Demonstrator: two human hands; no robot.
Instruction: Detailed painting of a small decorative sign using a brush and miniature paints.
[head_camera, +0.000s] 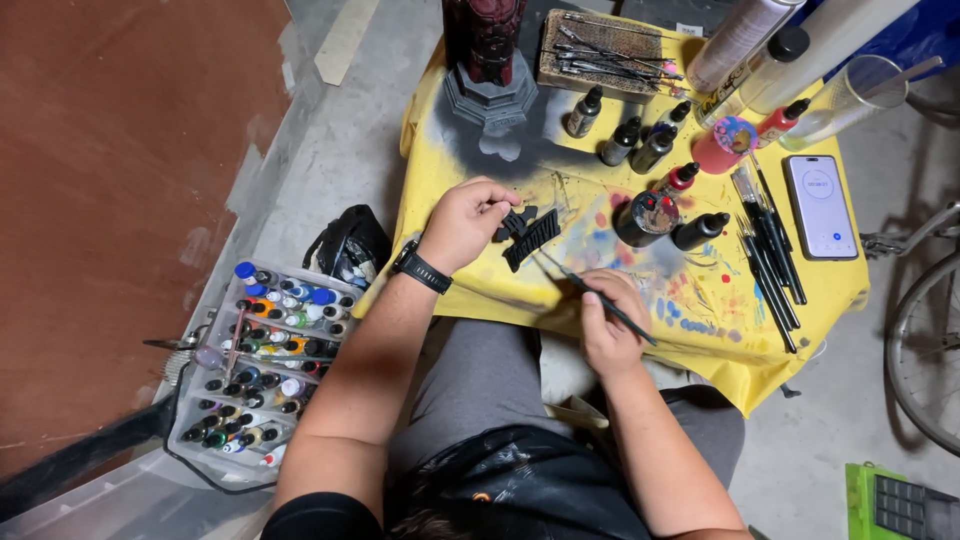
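My left hand (462, 222), with a black watch on its wrist, grips a small black ridged model part (527, 233) just above the yellow paint-stained table cover (700, 310). My right hand (608, 322) holds a thin dark paintbrush (590, 292) like a pen, its tip pointing up-left toward the black part. A short gap separates the brush tip from the part.
Dark dropper bottles (650, 215), a row of brushes (770, 260), a phone (820, 206), a dark red statue on a grey base (487, 70) and a brush holder (600, 50) crowd the table. A tray of paint bottles (262, 365) sits on the floor left. A bicycle wheel (925, 350) stands right.
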